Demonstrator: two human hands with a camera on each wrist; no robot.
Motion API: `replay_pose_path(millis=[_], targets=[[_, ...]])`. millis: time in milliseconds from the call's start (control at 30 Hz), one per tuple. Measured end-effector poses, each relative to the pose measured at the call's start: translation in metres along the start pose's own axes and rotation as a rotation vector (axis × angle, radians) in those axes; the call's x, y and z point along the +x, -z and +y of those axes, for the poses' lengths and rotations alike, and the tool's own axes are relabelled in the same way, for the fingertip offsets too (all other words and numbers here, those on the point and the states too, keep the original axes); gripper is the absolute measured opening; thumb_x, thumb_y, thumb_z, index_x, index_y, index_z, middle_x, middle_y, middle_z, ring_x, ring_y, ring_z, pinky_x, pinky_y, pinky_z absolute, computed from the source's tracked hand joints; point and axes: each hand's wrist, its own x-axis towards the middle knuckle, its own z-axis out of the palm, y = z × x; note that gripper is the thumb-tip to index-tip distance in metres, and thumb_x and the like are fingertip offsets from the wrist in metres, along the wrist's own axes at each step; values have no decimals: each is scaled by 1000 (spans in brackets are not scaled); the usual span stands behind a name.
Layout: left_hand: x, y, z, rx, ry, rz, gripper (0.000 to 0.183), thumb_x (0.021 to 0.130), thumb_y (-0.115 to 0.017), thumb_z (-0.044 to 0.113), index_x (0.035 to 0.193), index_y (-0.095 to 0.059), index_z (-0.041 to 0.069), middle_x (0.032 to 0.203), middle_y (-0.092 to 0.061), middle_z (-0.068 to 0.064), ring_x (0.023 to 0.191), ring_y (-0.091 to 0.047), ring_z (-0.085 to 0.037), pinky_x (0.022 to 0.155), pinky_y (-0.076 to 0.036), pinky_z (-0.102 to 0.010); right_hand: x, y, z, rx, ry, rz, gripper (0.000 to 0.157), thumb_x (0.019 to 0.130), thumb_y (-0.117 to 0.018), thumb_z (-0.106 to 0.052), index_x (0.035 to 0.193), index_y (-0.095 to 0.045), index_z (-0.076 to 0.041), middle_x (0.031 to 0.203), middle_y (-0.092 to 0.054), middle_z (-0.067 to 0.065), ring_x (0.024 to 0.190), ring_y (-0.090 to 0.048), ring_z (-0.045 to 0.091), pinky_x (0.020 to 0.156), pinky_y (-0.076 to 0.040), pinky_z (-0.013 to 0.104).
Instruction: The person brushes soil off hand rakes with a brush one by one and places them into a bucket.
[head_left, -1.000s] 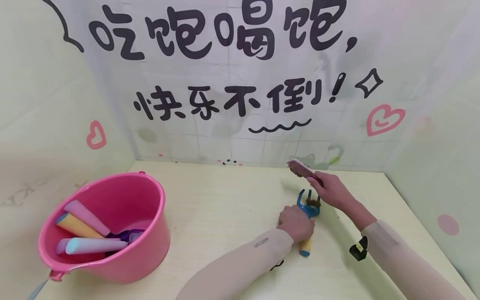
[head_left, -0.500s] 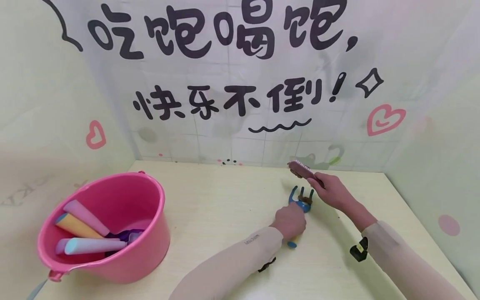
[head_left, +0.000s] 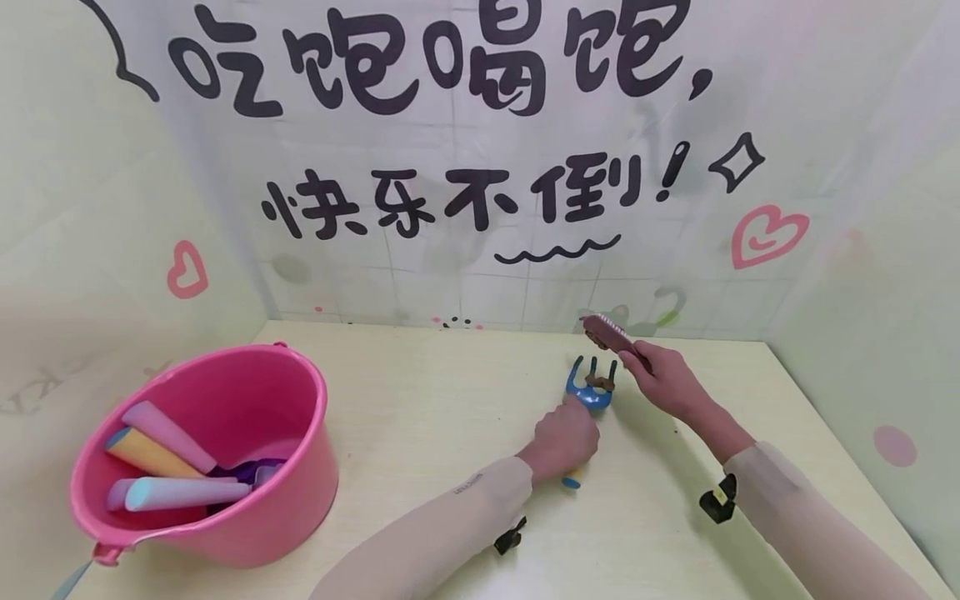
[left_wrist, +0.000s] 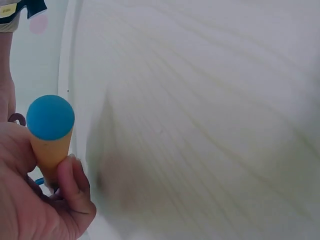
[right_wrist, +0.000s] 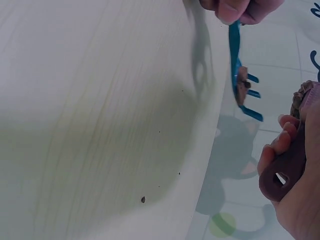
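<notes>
My left hand (head_left: 566, 433) grips a small hand rake (head_left: 589, 397) by its yellow handle, whose blue end cap (left_wrist: 50, 117) faces the left wrist camera. The rake's blue tines point away toward the back wall, and a brown clump of dirt (right_wrist: 242, 85) clings among them. A purplish-brown scrubbing brush (head_left: 609, 332) with pale bristles is in my right hand (head_left: 663, 379), fingers wrapped round the handle. Its bristles face up and away, and brown dirt (right_wrist: 299, 97) sticks to its head. The brush is just beyond and right of the tines, apart from them. Both tools are above the table.
At the left stands a pink bucket (head_left: 330, 475) holding several tools with foam-like handles, lilac, yellow and pale blue. Small dark crumbs (right_wrist: 143, 199) lie on the pale table (head_left: 420, 400). Printed curtain walls (head_left: 450, 292) rise at the back and both sides.
My left hand has carried the rake leftward and a little farther from me. The right hand, with the brush, has stayed almost still.
</notes>
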Motion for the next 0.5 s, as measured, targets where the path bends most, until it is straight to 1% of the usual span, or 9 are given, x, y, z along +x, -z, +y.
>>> replay_pose_path(millis=[33,100,167,233,300,400,500], targets=[[0,1,-1,-9,-6,17,32,96,-63,23,113,-51,-1,74,-55,-6,59,-54,-18,51,-50,-36,0,0,0,4,2,5,14,103,-61,-10,93,-64,0,67,-52,0,54,-46,15,48,-38,29],[0,4,-4,-28,-19,44,30,96,-62,23,111,-51,0,73,-54,-5,59,-54,-18,51,-49,-36,1,0,-1,5,10,22,13,103,-61,-9,95,-64,1,69,-54,1,55,-46,15,49,-39,30],[1,6,-7,-47,-35,57,27,97,-60,24,109,-51,1,72,-54,-3,58,-54,-17,50,-47,-35,1,-1,-1,3,24,42,13,103,-60,-8,96,-64,2,70,-55,3,56,-47,16,49,-40,30],[1,10,-11,-75,-55,57,24,100,-58,26,105,-53,2,68,-57,2,57,-55,-15,50,-46,-33,2,-2,-1,4,36,59,13,103,-59,-8,97,-64,3,71,-56,4,57,-48,17,50,-41,31],[0,13,-16,-124,-74,45,23,103,-56,27,99,-54,4,63,-59,6,55,-56,-13,49,-44,-32,2,-3,-1,14,38,69,13,104,-58,-7,99,-64,3,71,-56,5,57,-48,17,50,-41,31],[-2,18,-22,-202,-86,21,28,106,-52,29,88,-57,8,57,-60,11,52,-57,-11,48,-40,-30,0,-4,-1,48,32,67,13,105,-56,-7,101,-62,3,72,-56,4,57,-49,17,50,-42,31],[-3,23,-28,-248,-87,5,32,107,-50,31,85,-58,9,57,-61,12,51,-57,-12,46,-38,-29,-1,-6,-2,76,37,64,11,106,-54,-6,103,-60,3,73,-56,5,58,-50,17,50,-43,31]])
